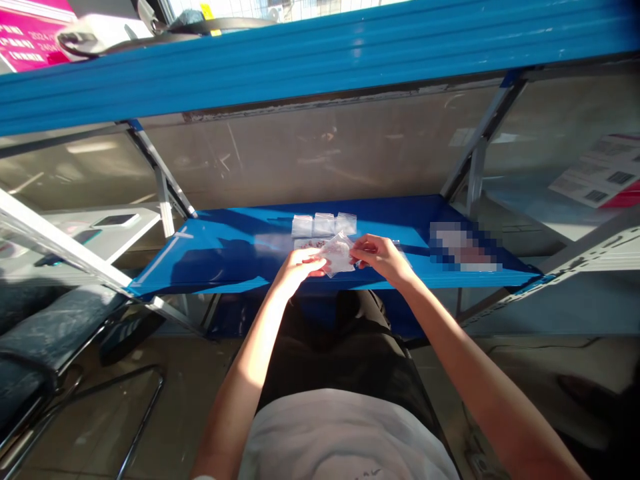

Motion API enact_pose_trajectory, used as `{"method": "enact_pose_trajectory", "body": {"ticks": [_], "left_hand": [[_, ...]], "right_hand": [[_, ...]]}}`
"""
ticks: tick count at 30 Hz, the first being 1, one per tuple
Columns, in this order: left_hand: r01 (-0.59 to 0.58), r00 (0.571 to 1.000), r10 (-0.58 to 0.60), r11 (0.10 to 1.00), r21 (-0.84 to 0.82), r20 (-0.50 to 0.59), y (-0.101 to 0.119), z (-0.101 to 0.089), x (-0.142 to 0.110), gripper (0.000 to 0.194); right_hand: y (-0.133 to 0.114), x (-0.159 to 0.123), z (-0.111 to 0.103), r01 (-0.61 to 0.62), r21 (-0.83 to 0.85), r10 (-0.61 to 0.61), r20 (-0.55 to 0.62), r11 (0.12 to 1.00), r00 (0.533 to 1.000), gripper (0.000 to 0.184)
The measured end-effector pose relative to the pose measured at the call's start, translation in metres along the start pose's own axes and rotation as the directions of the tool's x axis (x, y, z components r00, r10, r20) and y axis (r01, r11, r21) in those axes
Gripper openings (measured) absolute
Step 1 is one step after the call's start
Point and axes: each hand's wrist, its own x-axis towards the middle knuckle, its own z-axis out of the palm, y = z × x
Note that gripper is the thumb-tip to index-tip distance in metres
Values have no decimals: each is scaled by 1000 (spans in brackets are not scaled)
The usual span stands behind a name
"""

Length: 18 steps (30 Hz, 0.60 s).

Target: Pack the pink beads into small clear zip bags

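Over the blue shelf (210, 257), two hands (300, 265) (380, 257) pinch one clear bag (339, 255) before three others (324, 224).

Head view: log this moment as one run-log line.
left hand: holds clear plastic bag | right hand: holds same bag | nearby: three small clear bags in a row on blue metal shelf
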Motion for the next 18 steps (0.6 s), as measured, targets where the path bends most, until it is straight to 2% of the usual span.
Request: {"method": "enact_pose_trajectory", "body": {"ticks": [2, 7, 14, 16, 18], "left_hand": [[31, 999, -31, 999, -9, -26, -1, -5, 0, 49], [46, 988, -51, 998, -40, -149, -2, -11, 1, 33], [31, 991, -24, 998, 54, -128, 4, -18, -1, 50], [32, 989, -11, 990, 140, -144, 8, -21, -1, 53], [3, 975, 71, 942, 334, -210, 14, -21, -2, 52]], "right_hand": [[3, 1, 1, -6, -15, 6, -2, 1000, 1000, 39], [7, 3, 5, -6, -41, 6, -2, 999, 1000, 38], [12, 5, 5, 5, -39, -5, -13, 999, 1000, 32], [11, 4, 6, -13, -66, 11, -22, 998, 1000, 32], [8, 3, 10, -25, -99, 21, -39, 995, 999, 33]]}}
